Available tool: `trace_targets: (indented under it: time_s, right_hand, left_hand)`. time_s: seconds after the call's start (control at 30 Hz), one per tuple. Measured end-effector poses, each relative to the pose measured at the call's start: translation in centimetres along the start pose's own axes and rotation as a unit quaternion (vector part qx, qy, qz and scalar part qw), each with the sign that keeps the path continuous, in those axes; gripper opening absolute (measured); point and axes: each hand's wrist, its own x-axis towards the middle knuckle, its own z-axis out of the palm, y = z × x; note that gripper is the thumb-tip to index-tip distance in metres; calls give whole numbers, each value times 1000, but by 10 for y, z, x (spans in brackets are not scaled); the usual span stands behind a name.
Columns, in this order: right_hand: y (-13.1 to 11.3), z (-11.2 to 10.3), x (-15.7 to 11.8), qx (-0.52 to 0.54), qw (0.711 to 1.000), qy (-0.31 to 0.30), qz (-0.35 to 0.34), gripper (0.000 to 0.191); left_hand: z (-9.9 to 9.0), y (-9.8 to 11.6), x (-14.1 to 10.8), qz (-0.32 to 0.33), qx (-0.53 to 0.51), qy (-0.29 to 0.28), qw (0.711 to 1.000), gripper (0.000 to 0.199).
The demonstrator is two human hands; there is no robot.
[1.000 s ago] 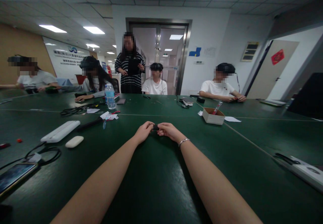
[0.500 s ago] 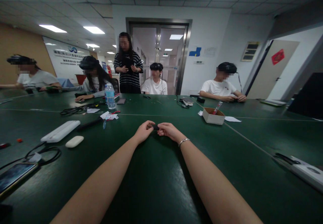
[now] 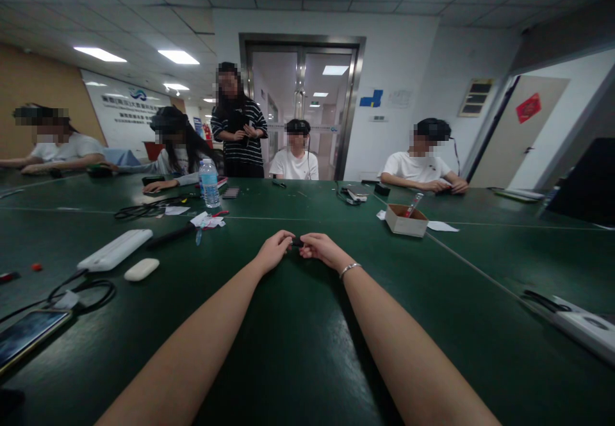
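Through the head camera I have the left hand (image 3: 275, 251) and the right hand (image 3: 324, 250) nearly meeting over the green tabletop (image 3: 293, 323), a small dark object (image 3: 298, 243) between their fingertips. The right hand pinches it between thumb and forefinger; the left hand is loosely curled at its other end, and I can't tell whether it grips or only touches. Nor can I tell if the object rests on the table.

For containers, I see an open pale box (image 3: 406, 226) ahead on the right, a slim, partly red item (image 3: 414, 205) standing tilted in it. Ahead on the left is an upright clear bottle (image 3: 209, 189); I can't make out its level.

A cross seam (image 3: 307, 221) runs just beyond the hands, and a diagonal seam (image 3: 473, 266) lies well to the right. On the left, the nearest items are a rounded white case (image 3: 141, 270) and a long white device (image 3: 115, 251), both well apart from the hands.

The bottle's blue label is unreadable to me, as is the blurred lettering under the blue logo on the wall sign (image 3: 129, 112).
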Motion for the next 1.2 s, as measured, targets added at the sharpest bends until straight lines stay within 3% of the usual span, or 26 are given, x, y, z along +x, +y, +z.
trace_targets:
  time_s: [1.2]
  right_hand:
    - [-1, 1, -1, 1, 1000, 4, 4, 5]
  left_hand:
    - [0, 5, -2, -8, 1, 1, 1000, 28]
